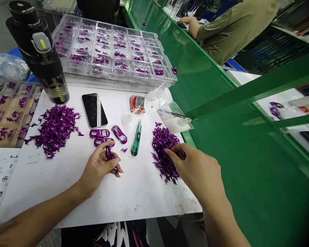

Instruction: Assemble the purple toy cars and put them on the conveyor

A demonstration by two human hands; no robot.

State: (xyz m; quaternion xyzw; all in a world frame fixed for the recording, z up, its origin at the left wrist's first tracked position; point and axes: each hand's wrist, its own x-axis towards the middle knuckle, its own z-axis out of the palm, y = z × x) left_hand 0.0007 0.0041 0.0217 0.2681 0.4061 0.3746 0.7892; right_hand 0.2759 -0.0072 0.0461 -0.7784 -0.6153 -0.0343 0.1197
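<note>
In my left hand [100, 166] a purple toy car body [110, 156] is held on edge between thumb and fingers. Just beyond it lie more shiny purple car bodies [119, 134], partly hidden by my fingers. My right hand [193, 163] is at the right-hand pile of small purple pointed pieces [164, 151], thumb and forefinger pressed together at its edge. Whatever is in that pinch is hidden. A second, larger pile of the purple pieces [57, 127] spreads over the left of the white table [113, 202].
A green utility knife [136, 139], a phone [94, 109] and a red box [137, 104] lie mid-table. Behind stands a clear compartment tray [110, 51] of purple pieces. A black bottle [41, 55] rises at left. A green partition [247, 154] borders the right; another person [229, 31] sits beyond.
</note>
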